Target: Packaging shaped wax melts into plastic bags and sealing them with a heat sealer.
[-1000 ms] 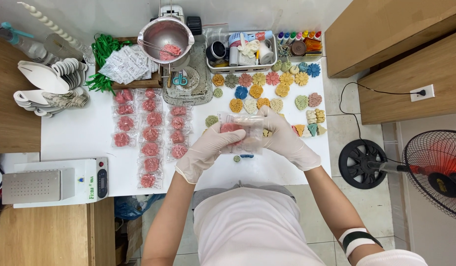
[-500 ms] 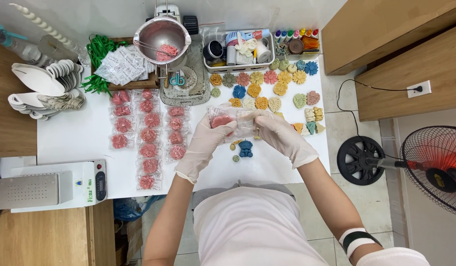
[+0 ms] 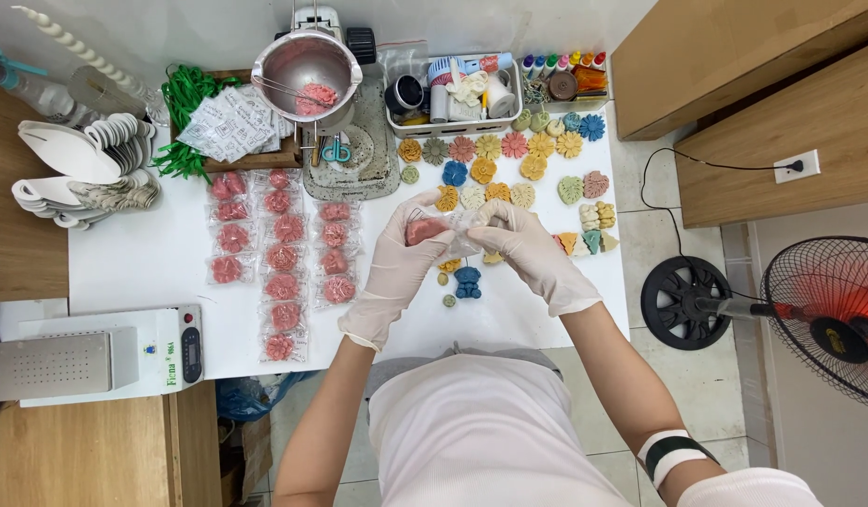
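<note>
Head view: above the tabletop's (image 3: 152,263) middle, the gloved left hand (image 3: 396,268) pinches a pink moulded piece (image 3: 425,230) inside a clear bag (image 3: 464,225), while the gloved right hand (image 3: 528,249) pinches the bag's mouth, apparently holding it open. Bagged pink pieces (image 3: 282,258) lie in rows towards the left; unwrapped coloured ones (image 3: 509,155) line the far edge.

The white table (image 3: 143,258) carries three rows of bagged pink pieces (image 3: 282,258) left of centre and coloured moulded shapes (image 3: 509,155) toward its right edge. A scale (image 3: 354,155) and a white basket (image 3: 457,94) stand along its far edge, with stacked white trays (image 3: 77,169) at the left edge.
</note>
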